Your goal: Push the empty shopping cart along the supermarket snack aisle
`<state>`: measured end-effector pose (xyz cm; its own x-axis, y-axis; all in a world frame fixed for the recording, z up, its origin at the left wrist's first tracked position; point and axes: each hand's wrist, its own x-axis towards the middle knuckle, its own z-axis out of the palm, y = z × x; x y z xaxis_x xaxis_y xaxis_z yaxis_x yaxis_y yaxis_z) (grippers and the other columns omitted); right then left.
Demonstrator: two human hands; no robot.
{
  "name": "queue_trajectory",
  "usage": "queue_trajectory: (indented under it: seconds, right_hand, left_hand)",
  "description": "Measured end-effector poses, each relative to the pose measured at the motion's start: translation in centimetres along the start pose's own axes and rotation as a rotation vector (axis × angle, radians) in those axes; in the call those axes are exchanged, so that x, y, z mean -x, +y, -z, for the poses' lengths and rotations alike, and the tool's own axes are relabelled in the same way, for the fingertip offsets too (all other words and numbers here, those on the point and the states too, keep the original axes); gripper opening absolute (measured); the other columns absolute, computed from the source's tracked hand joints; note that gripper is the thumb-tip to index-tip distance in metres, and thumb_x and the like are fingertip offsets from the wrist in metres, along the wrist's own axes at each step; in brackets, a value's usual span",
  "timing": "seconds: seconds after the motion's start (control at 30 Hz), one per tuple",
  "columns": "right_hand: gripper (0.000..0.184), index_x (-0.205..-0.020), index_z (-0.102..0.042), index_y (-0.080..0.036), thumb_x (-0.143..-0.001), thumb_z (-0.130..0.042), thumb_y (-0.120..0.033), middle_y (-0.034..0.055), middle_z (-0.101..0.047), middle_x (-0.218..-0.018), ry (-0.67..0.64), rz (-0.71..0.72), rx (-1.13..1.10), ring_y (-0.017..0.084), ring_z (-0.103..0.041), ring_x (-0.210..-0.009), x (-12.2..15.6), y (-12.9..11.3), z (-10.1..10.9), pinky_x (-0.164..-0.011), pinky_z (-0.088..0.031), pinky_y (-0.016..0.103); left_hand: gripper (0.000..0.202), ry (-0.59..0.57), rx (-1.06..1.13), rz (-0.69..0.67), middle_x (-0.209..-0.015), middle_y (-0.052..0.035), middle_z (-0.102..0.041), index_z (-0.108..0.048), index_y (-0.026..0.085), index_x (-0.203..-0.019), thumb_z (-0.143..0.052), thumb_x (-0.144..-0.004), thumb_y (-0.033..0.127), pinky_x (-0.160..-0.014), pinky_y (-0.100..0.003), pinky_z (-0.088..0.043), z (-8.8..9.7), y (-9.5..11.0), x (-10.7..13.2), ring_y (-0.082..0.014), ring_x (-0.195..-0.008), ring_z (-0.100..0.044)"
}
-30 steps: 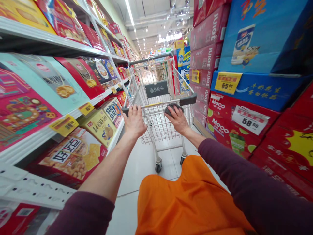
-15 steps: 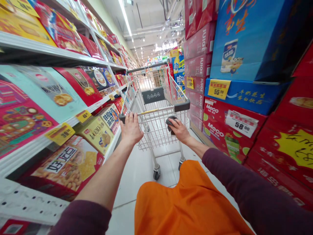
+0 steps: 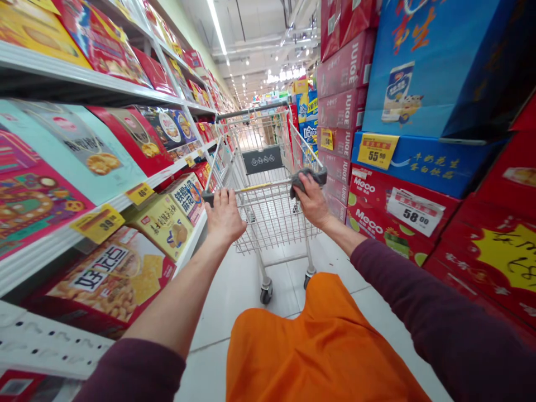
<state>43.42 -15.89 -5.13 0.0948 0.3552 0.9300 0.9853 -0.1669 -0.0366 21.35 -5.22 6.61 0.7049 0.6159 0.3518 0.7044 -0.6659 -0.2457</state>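
A wire shopping cart (image 3: 268, 223) stands in the aisle in front of me. My left hand (image 3: 224, 216) grips the left end of its handle bar, fingers wrapped over it. My right hand (image 3: 313, 204) presses a dark grey cloth (image 3: 302, 178) onto the right end of the handle, fingers closed on the cloth. Both forearms reach out from maroon sleeves over an orange apron (image 3: 322, 346).
Shelves of boxed snacks (image 3: 109, 162) with yellow price tags line the left. Stacked red and blue cartons (image 3: 402, 145) wall the right side close to the cart. White tiled floor (image 3: 238, 290) runs between them, and the aisle continues far ahead.
My right hand with the cloth went down to the cart's rear wire panel, then came up and right onto the handle's right end. My left hand kept its grip.
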Motion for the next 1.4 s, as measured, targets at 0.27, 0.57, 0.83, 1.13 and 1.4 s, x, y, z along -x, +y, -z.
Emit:
queue_trajectory:
  seconds: [0.27, 0.57, 0.83, 1.13, 1.4]
  right_hand:
    - [0.039, -0.123, -0.063, -0.017, -0.096, -0.036, -0.010, 0.0117, -0.055, -0.140, -0.217, 0.227, -0.077, 0.024, -0.038, -0.140, 0.0, -3.3, -0.8, -0.113, -0.037, 0.050]
    - [0.049, -0.136, -0.052, -0.026, -0.089, -0.054, -0.012, 0.0081, -0.041, -0.152, -0.260, 0.370, -0.028, 0.028, -0.030, -0.143, -5.3, -2.2, -0.8, -0.116, -0.024, 0.060]
    - [0.036, -0.126, -0.061, -0.018, -0.094, -0.044, -0.009, 0.0082, -0.059, -0.136, -0.319, 0.639, -0.119, 0.021, -0.047, -0.134, -2.1, -3.1, -2.6, -0.112, -0.041, 0.045]
    - [0.042, -0.135, -0.052, -0.017, -0.098, -0.035, -0.010, 0.0091, -0.048, -0.146, -0.318, 0.522, -0.192, 0.023, -0.032, -0.143, -6.0, -5.5, -3.0, -0.118, -0.031, 0.051]
    - [0.041, -0.132, -0.055, -0.015, -0.097, -0.035, -0.010, 0.0090, -0.054, -0.142, -0.394, 0.510, -0.196, 0.023, -0.039, -0.139, -2.5, -5.5, -3.6, -0.116, -0.036, 0.048]
  left_hand:
    - [0.086, 0.012, 0.001, -0.006, -0.160, -0.0168, -0.019, -0.020, 0.009, -0.151, -0.057, -0.075, 0.028, -0.117, -0.055, -0.024, -0.2, 0.0, 0.5, -0.0314, -0.148, -0.016]
    - [0.086, -0.028, -0.005, 0.019, -0.161, -0.0154, -0.017, -0.019, 0.007, -0.151, -0.057, -0.077, 0.029, -0.118, -0.054, -0.023, -0.1, 0.1, 0.5, -0.0297, -0.149, -0.014]
    - [0.087, -0.006, -0.003, -0.004, -0.161, -0.0170, -0.018, -0.019, 0.006, -0.151, -0.059, -0.077, 0.029, -0.118, -0.054, -0.021, -0.5, -0.1, 0.6, -0.0315, -0.149, -0.014]
    - [0.089, 0.020, 0.047, -0.021, -0.161, -0.0167, -0.018, -0.017, 0.010, -0.152, -0.059, -0.075, 0.025, -0.118, -0.056, -0.019, -1.1, -0.4, 0.4, -0.0328, -0.148, -0.014]
    - [0.090, 0.049, 0.118, -0.103, -0.162, -0.0164, -0.008, -0.009, 0.011, -0.153, -0.054, -0.075, 0.013, -0.118, -0.059, -0.006, -2.5, -1.1, 0.9, -0.0313, -0.150, -0.004]
